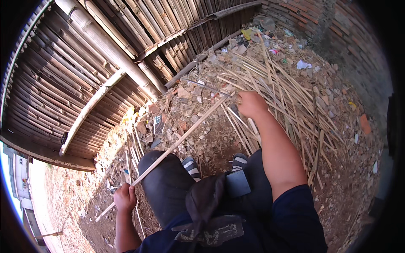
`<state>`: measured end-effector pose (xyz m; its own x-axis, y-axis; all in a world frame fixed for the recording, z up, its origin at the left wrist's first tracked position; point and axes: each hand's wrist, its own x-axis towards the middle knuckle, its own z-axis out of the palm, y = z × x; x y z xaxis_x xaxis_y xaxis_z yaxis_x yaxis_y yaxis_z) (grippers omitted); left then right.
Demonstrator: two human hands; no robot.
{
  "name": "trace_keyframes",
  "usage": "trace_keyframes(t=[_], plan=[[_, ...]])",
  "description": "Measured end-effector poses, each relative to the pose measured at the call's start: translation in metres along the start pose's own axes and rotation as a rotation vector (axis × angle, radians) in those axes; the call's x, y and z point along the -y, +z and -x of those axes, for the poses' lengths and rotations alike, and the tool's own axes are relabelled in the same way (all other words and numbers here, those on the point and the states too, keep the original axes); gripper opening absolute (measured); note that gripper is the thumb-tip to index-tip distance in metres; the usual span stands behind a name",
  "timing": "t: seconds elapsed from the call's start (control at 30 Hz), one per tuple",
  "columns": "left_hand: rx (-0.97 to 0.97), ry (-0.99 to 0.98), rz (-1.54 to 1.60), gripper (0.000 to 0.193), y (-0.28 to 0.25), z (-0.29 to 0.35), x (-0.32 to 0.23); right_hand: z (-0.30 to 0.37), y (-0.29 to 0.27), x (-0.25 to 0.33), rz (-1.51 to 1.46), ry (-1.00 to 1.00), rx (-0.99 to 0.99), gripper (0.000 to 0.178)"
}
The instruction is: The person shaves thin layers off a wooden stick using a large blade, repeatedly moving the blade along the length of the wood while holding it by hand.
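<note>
My left hand (125,197), at the lower left, is closed around a long pale bamboo strip (173,146). The strip slants up over my left knee, and its far end meets the knife near my right hand. My right hand (252,104) is closed on a knife, its handle hidden in the fist. The long thin knife blade (206,87) points up and left, lying across the strip's far end. I cannot tell how deep the edge sits in the strip.
A heap of bamboo strips (291,109) spreads to the right over rubble. More strips (134,147) lie beside my left knee. A bamboo wall (63,97) with thick poles rises at the left, a brick wall (337,29) at the far right. A dark flat rectangular object (237,184) rests on my lap.
</note>
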<state>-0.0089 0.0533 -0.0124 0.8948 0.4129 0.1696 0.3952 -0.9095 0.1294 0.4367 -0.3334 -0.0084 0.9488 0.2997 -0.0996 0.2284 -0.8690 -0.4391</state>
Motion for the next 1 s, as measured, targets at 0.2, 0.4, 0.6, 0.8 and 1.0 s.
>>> trace_keyframes(t=[0.2, 0.4, 0.6, 0.8, 1.0], plan=[[0.006, -0.017, 0.048, 0.036, 0.005, 0.0, -0.006, 0.023, -0.002, 0.04, 0.082, -0.347, 0.099, 0.035], [-0.004, -0.028, 0.057, 0.039, 0.009, 0.004, 0.007, 0.018, 0.001, 0.034, 0.087, -0.398, 0.142, 0.026], [-0.024, 0.036, -0.019, 0.037, -0.001, -0.008, -0.013, 0.001, -0.006, -0.006, 0.018, 0.021, -0.076, 0.038], [-0.051, 0.034, 0.028, 0.037, 0.009, -0.004, -0.01, 0.021, -0.005, 0.043, 0.057, -0.298, 0.062, 0.036], [-0.027, -0.009, 0.024, 0.036, 0.006, -0.001, -0.006, 0.032, 0.009, 0.062, 0.092, -0.543, 0.092, 0.021]])
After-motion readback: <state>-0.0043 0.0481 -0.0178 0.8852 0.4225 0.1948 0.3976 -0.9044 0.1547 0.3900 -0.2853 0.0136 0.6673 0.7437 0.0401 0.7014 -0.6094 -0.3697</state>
